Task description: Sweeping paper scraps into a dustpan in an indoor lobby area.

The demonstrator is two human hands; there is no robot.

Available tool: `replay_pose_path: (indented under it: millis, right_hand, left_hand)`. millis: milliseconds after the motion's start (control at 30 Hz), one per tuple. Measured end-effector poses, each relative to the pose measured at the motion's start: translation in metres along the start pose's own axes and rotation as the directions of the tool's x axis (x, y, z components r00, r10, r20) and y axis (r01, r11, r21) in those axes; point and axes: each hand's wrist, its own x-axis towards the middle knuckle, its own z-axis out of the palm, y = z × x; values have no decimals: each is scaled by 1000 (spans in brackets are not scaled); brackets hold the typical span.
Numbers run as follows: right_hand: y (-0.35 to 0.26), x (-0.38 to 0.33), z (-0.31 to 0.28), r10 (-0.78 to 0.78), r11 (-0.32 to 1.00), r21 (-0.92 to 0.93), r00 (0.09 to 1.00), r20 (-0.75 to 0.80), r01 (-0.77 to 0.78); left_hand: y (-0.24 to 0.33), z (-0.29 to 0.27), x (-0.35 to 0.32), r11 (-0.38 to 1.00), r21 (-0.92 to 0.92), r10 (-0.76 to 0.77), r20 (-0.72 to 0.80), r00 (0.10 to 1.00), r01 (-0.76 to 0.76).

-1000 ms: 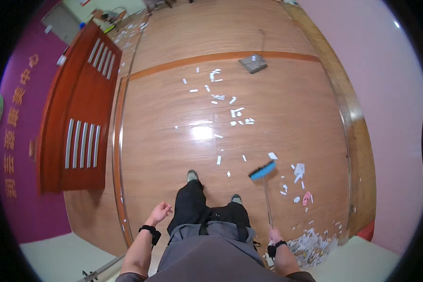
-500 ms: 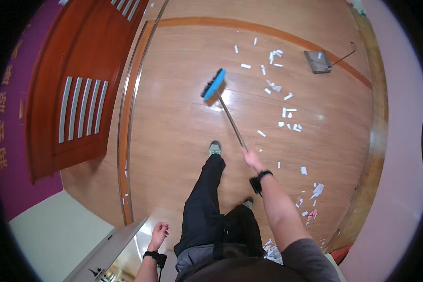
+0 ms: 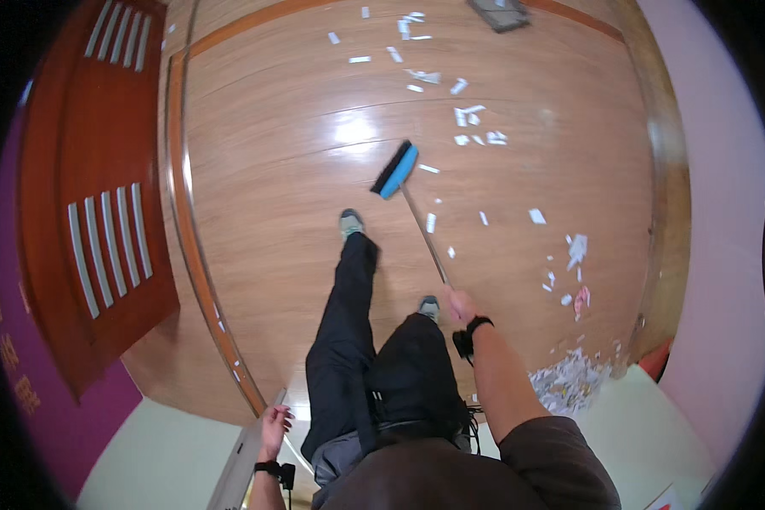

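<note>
My right hand (image 3: pixel 461 305) grips the thin handle of a broom (image 3: pixel 396 170) with a blue head and black bristles, which rests on the wooden floor (image 3: pixel 280 153) ahead of my feet. My left hand (image 3: pixel 274 422) hangs low at my side, fingers loosely apart, holding nothing, next to a grey edge. Several white paper scraps (image 3: pixel 470 115) lie scattered beyond and right of the broom head. My left leg is stepped forward.
A red-brown door (image 3: pixel 102 195) stands on the left beside a purple wall. A heap of paper scraps (image 3: pixel 565 382) lies by the right wall, with a pink scrap (image 3: pixel 581 300) nearby. A grey dustpan (image 3: pixel 499 12) sits at the far top.
The broom head has come nearer, drawn back toward my feet. My right arm has bent closer in. The view shifted, the dustpan now at the top edge.
</note>
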Motion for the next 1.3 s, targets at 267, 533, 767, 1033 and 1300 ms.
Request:
replay_pose_path:
  millis: [267,533,767,1033,1300]
  right_hand:
    - [366,-134,-133,191,819,570,969,-156,-69]
    - [628,-141,-176,-356,651,-744,927,-121,153]
    - [499,-176,-121,-219,718,-694,928,-300,-55]
    - [178,-176,-76,-149,964,-259,933,-328,63]
    - [140,-69,-60,-306,885,-435,910,-279,164]
  left_hand:
    - [27,75,-26,898,386,134,216,967,-211]
    - [62,134,-44,796,439,243,399,884,-417]
    - [86,133,-45,767,445,285,410,866,-463]
    - [107,78,-24,785,466,245,371,896,-407]
    - [147,11,-33,767,527,284,232,930,-366]
